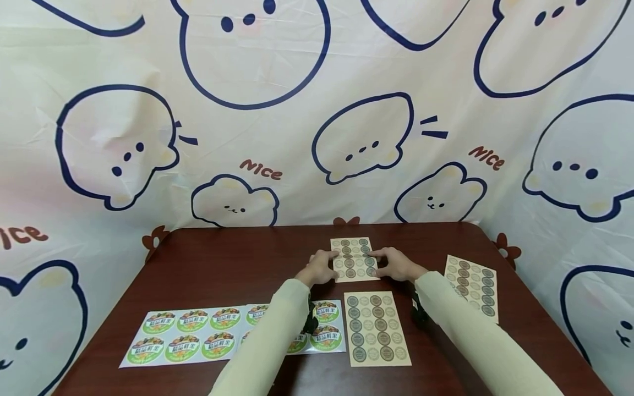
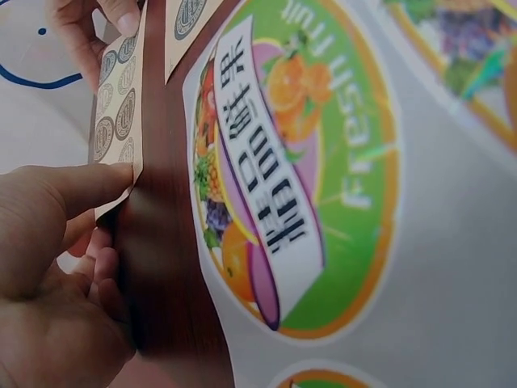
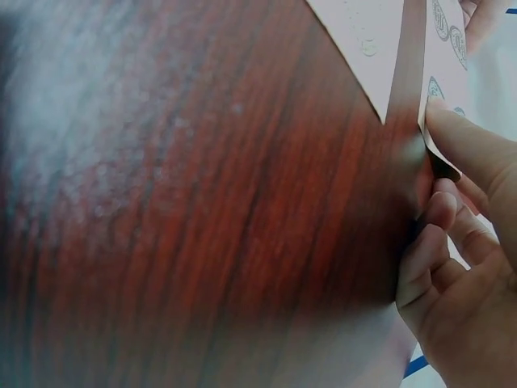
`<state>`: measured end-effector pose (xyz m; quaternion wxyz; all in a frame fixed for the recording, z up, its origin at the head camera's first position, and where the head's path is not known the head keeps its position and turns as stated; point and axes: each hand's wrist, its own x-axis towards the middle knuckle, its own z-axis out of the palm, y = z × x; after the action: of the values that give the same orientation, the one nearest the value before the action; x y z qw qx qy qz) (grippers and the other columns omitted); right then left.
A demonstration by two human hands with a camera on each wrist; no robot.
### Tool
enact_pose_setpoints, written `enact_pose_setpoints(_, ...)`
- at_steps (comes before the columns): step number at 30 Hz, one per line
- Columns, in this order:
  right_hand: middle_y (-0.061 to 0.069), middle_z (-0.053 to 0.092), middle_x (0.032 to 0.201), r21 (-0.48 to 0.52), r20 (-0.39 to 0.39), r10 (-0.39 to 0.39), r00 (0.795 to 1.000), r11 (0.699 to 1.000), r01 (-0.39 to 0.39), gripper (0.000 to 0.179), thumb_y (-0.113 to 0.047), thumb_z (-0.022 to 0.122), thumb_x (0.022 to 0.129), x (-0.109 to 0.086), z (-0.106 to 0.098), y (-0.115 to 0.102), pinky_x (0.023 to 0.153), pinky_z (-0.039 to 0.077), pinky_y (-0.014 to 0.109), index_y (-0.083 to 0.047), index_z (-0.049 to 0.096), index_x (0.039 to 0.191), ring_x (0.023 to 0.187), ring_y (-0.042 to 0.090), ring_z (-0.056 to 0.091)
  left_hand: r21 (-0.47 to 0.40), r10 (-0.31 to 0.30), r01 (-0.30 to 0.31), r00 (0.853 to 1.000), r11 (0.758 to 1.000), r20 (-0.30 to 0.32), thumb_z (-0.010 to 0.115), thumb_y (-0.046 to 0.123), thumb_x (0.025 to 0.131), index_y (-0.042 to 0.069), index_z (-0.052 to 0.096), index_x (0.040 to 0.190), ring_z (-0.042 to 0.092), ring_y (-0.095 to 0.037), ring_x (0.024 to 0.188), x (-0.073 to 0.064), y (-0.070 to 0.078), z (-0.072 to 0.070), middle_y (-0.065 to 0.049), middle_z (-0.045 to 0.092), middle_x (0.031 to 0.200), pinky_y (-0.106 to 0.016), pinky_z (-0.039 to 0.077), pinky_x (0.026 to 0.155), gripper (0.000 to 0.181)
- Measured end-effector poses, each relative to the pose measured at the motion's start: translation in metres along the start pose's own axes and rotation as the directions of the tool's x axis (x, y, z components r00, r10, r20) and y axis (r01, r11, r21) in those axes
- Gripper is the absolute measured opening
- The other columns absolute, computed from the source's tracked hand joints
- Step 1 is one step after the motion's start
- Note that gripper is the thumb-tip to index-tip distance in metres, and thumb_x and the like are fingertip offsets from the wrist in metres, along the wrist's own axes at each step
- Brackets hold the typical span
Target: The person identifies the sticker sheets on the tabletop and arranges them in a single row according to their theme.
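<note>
A tan sheet of round stickers (image 1: 354, 259) is at the far middle of the table, held by both hands. My left hand (image 1: 318, 268) pinches its left edge, the thumb lying on top and the other fingers curled below in the left wrist view. On the opposite edge my right hand (image 1: 397, 265) pinches it the same way, and the right wrist view shows the near corner slightly lifted off the table. Just nearer than this sheet lies a second tan sticker sheet (image 1: 377, 329).
Glossy white sheets with green "Fresh fruit" labels (image 1: 182, 336) lie at the front left, partly covered by the left sleeve (image 1: 269, 335). A third tan sticker sheet (image 1: 475, 283) lies at the right, beside the right sleeve (image 1: 475, 330). A patterned curtain (image 1: 297, 137) stands behind the dark wooden table (image 1: 238, 264).
</note>
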<state>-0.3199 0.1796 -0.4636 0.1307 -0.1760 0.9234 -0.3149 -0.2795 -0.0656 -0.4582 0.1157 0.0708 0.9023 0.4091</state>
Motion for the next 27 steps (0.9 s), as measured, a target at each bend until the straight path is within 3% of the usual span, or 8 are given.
enact_pose_setpoints(12, 0.009, 0.059, 0.108, 0.047, -0.025, -0.006, 1.0, 0.999, 0.008, 0.057, -0.007, 0.077, 0.088, 0.0001, 0.0013, 0.0027, 0.09, 0.044, 0.036, -0.004, 0.058, 0.142, 0.1, 0.023, 0.053, -0.028, 0.019, -0.021, 0.999, 0.999, -0.045, 0.073, 0.001, 0.088, 0.009, 0.051, 0.149, 0.032, -0.044, 0.145, -0.0003, 0.0002, 0.0008, -0.015, 0.049, 0.154, -0.064, 0.022, 0.12, 0.065)
enact_pose_setpoints(23, 0.009, 0.06, 0.103, 0.095, -0.038, -0.005, 0.999, 0.995, 0.008, 0.053, -0.008, 0.077, 0.088, -0.0051, -0.0021, 0.0026, 0.081, 0.042, 0.031, -0.003, 0.061, 0.139, 0.092, 0.021, 0.052, -0.013, 0.099, -0.099, 0.994, 0.995, -0.052, 0.075, 0.001, 0.088, 0.002, 0.05, 0.147, 0.044, -0.038, 0.142, -0.0005, -0.0026, 0.0048, -0.015, 0.05, 0.153, -0.052, 0.04, 0.114, 0.065)
enact_pose_setpoints(27, 0.009, 0.06, 0.103, 0.092, -0.037, 0.002, 0.999, 0.996, 0.002, 0.053, -0.008, 0.077, 0.088, -0.0061, -0.0064, 0.0001, 0.081, 0.043, 0.03, -0.003, 0.061, 0.138, 0.091, 0.02, 0.053, -0.026, 0.102, -0.104, 0.992, 0.994, -0.069, 0.076, -0.001, 0.086, 0.0, 0.051, 0.147, 0.05, -0.035, 0.137, 0.0021, -0.0017, 0.0076, -0.016, 0.052, 0.15, -0.046, 0.046, 0.109, 0.066)
